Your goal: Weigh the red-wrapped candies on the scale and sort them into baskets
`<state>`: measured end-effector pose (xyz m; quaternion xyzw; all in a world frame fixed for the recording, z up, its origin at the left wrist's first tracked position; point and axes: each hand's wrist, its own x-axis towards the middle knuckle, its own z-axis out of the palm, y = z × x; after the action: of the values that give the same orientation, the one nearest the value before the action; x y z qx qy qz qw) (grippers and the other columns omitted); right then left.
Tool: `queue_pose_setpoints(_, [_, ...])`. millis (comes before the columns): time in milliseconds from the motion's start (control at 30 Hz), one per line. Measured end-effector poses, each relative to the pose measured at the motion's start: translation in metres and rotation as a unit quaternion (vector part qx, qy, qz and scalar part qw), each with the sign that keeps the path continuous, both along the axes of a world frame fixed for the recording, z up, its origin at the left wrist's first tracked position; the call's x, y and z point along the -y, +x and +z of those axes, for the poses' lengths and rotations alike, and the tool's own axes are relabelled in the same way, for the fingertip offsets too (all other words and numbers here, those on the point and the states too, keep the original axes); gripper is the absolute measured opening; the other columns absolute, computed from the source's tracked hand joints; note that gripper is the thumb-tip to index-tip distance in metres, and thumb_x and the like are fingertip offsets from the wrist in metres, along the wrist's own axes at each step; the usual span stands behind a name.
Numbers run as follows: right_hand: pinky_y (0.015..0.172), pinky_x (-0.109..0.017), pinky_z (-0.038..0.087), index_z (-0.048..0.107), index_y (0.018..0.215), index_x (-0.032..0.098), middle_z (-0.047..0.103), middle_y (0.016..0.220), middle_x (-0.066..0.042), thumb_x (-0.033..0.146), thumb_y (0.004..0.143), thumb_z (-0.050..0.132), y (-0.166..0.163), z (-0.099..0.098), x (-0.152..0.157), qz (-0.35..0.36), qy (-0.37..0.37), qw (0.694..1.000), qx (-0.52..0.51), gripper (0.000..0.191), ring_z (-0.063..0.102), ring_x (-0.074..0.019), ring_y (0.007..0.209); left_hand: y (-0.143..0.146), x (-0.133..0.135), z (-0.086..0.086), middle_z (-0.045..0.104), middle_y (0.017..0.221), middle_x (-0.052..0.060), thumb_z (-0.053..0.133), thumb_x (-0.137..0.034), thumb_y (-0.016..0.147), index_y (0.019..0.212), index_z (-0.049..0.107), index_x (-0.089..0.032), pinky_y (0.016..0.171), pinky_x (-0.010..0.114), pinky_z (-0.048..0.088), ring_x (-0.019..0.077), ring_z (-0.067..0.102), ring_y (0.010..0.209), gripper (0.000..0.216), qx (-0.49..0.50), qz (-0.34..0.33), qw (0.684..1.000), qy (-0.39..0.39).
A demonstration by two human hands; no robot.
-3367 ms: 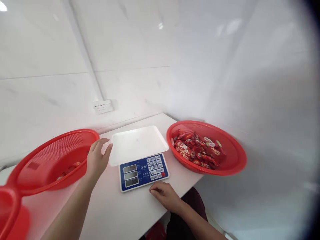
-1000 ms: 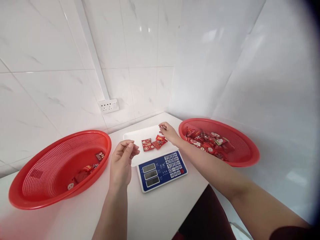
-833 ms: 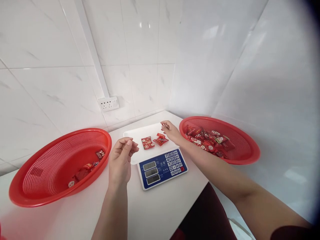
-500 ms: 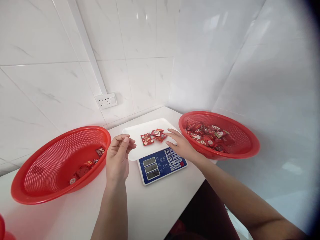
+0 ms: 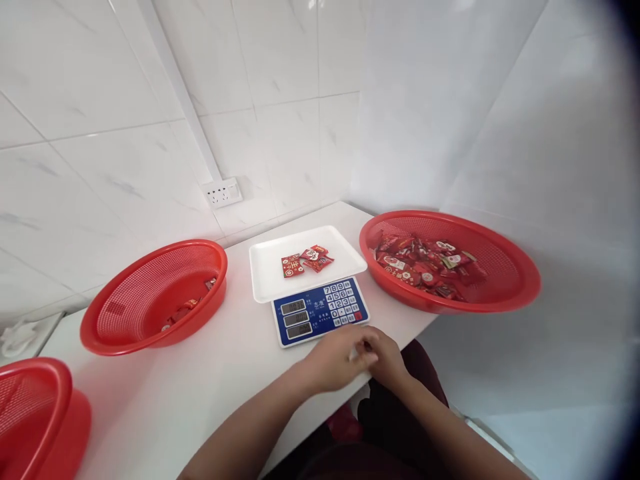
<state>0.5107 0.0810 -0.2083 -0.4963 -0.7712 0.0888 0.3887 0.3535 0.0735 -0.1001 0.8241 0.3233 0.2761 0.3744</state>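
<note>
My left hand point(image 5: 336, 359) and my right hand point(image 5: 387, 360) meet at the table's front edge, just in front of the scale's keypad. Both have curled fingers and touch each other; what lies between them, if anything, is hidden. Behind them is a digital scale point(image 5: 310, 335) with a blue panel and a white tray point(image 5: 267, 285). On that tray rest a flat red packet point(image 5: 292, 267) and small red packets point(image 5: 317, 259), partly overlapping.
A red mesh basket point(image 5: 515, 280) with many red packets stands right of the scale. Another red basket point(image 5: 107, 337) at left holds several packets. A third red basket point(image 5: 55, 400) is cut off at lower left. A wall socket point(image 5: 223, 193) sits behind the white table point(image 5: 200, 393).
Both hands have drawn back from beside the tray and come together near the table's front edge. The packets remain on the tray. The view has shifted, showing more of the lower-left basket.
</note>
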Motion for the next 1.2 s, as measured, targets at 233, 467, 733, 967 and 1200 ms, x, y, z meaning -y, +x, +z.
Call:
queue_pose_setpoints(233, [0.07,-0.029,0.048,0.062,0.089,0.021,0.068,0.082,-0.005,0.018,0.084,0.042,-0.001,0.007,0.003,0.007,0.014,1.0,0.018,0.021,0.061,-0.0181,0.078,-0.009,0.025,-0.063,0.045,0.132,0.012,0.052,-0.027,0.081,0.13,0.039,-0.022,0.098,0.042,0.04,0.0241,0.045,0.118,0.051,-0.222,0.044,0.96,0.165])
queue_pose_setpoints(467, [0.072,-0.03,0.045,0.062,0.089,0.021,0.067,0.086,-0.004,0.017,0.084,0.041,0.001,0.016,0.008,0.02,-0.025,0.999,0.044,0.023,0.059,-0.019,0.082,-0.005,0.031,-0.061,0.055,0.12,0.009,0.052,-0.029,0.081,0.121,0.046,-0.02,0.095,0.037,0.042,0.0213,0.05,0.109,0.042,-0.218,0.11,0.953,0.177])
queue_pose_setpoints(733, [0.071,-0.029,0.043,0.062,0.089,0.022,0.066,0.088,-0.004,0.017,0.082,0.043,0.002,0.014,0.01,0.026,-0.026,0.998,0.06,0.021,0.058,-0.019,0.083,-0.001,0.034,-0.063,0.056,0.118,0.009,0.051,-0.028,0.08,0.119,0.047,-0.018,0.095,0.036,0.041,0.021,0.051,0.107,0.041,-0.232,0.124,0.944,0.198])
queue_pose_setpoints(967, [0.07,-0.028,0.042,0.063,0.088,0.021,0.066,0.088,-0.004,0.017,0.082,0.044,0.002,0.014,0.01,0.019,-0.026,0.997,0.066,0.02,0.058,-0.0192,0.083,0.0,0.033,-0.064,0.056,0.118,0.009,0.051,-0.027,0.08,0.119,0.046,-0.019,0.095,0.037,0.041,0.0211,0.051,0.108,0.04,-0.229,0.127,0.945,0.196])
queue_pose_setpoints(1200, [0.07,-0.03,0.043,0.063,0.089,0.021,0.066,0.086,-0.004,0.018,0.082,0.044,0.002,0.012,0.009,0.015,-0.026,0.998,0.062,0.021,0.058,-0.0202,0.082,-0.002,0.032,-0.064,0.056,0.118,0.009,0.05,-0.028,0.081,0.121,0.044,-0.019,0.095,0.038,0.041,0.0221,0.051,0.107,0.042,-0.219,0.122,0.949,0.192])
